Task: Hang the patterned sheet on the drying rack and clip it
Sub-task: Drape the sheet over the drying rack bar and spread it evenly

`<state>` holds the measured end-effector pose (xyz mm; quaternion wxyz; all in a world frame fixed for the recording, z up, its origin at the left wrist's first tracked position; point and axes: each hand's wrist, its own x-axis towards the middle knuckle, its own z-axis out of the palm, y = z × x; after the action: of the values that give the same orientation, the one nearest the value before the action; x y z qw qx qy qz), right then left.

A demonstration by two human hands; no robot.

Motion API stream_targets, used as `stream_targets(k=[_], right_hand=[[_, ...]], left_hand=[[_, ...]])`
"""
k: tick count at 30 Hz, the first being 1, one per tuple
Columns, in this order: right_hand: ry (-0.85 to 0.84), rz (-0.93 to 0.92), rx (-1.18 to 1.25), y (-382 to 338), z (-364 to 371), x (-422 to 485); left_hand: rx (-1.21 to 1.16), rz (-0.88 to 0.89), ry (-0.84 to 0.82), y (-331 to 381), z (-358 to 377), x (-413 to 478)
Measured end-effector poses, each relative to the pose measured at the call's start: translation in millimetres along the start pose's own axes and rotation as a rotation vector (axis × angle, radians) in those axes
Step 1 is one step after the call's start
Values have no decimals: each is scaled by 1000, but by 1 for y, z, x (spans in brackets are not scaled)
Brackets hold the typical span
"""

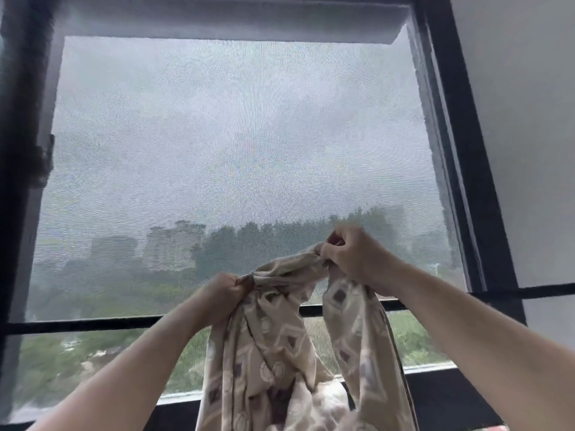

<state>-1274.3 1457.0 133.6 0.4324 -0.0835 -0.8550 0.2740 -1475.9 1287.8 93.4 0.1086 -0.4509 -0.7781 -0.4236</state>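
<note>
Patterned sheet is held up, bunched, between 2 hands in front of a mesh-screened window. Left hand is fisted tight on a gathered edge. Right hand, higher, is curled round the next stretch of that edge, fabric pinched between thumb and fingers. A short twisted span is stretched from one set of fingers to the other; the rest is hung in 2 folds below them, lower end cut off by the frame. A black horizontal bar is seen beyond and below the fingers, behind the cloth; whether it belongs to the drying rack cannot be told. No clip is in view. Judged: edge not yet spread, nothing hung. Risks: if laid over a rail while roped like this, the sheet would dry in a wad and a clip would bite poorly on the thick bundle; if 1 grip is relaxed to re-gather, the hanging weight could drag the edge out of the other fingers.
</note>
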Motion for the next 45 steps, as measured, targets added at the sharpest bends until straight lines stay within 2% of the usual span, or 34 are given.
stream_targets(k=[4,8,13,15,17,19,21,27,36,39,41,43,45], right_hand=[[-162,32,13,14,3,-24],[-106,23,-20,32,12,-70],[-351,211,-128,92,39,-116],[-385,312,-57,116,56,-116],[-427,378,129,131,77,-112],[-451,410,383,137,98,-108],[-481,382,509,136,114,-104],[-543,408,538,138,124,-97],[-657,380,781,158,81,-112],[-569,345,871,142,48,-117],[-401,318,889,126,22,-117],[-278,257,828,103,-1,-114],[-135,199,642,84,-21,-105]], left_hand=[[131,-74,19,0,3,8],[256,-90,28,-2,10,16],[309,-80,31,-4,15,22],[316,-71,45,-7,16,25],[324,-59,38,-7,17,25],[332,-51,33,-4,17,24],[326,-40,43,-4,17,22],[332,-34,51,-7,10,16],[242,-91,83,-5,19,17],[294,-70,115,-5,23,17],[348,-72,142,-7,24,17],[345,-80,165,-7,24,16],[336,-85,192,-4,25,13]])
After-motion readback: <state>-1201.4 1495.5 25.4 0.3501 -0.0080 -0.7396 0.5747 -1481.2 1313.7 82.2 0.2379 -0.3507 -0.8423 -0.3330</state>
